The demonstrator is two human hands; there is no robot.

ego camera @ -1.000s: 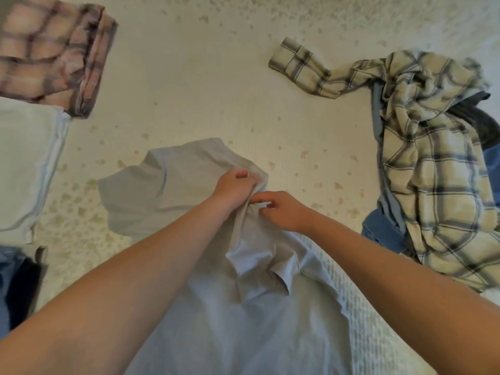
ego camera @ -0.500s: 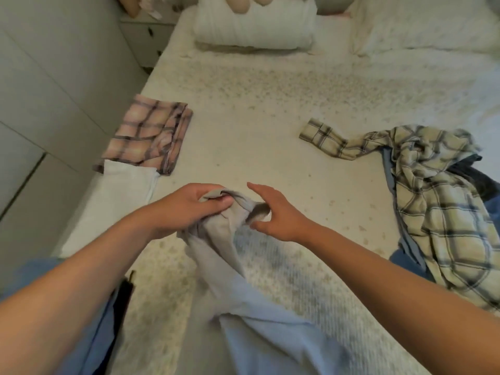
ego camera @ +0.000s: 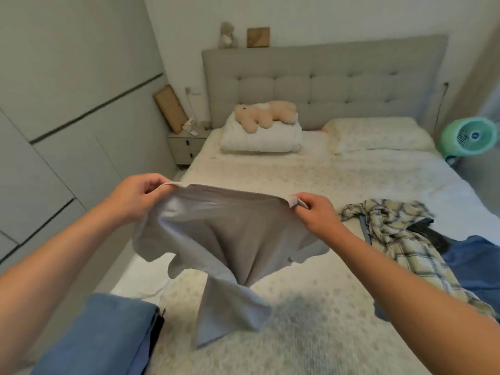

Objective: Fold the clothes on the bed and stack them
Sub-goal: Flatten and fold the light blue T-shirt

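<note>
Between the two raised hands a pale grey T-shirt [ego camera: 230, 234] hangs stretched above the bed [ego camera: 311, 320], its lower part drooping toward the patterned cover. Left hand [ego camera: 135, 196] pinches one end of the top edge with curled fingers; right hand [ego camera: 315, 212] pinches the other end likewise. Right of the right hand a crumpled plaid shirt [ego camera: 400, 239] lies on blue clothes [ego camera: 476, 261]. Below the left forearm sits a folded blue garment [ego camera: 108, 334]. Beyond the hands, a teddy bear [ego camera: 263, 115] lies on a folded white duvet [ego camera: 261, 138]
</note>
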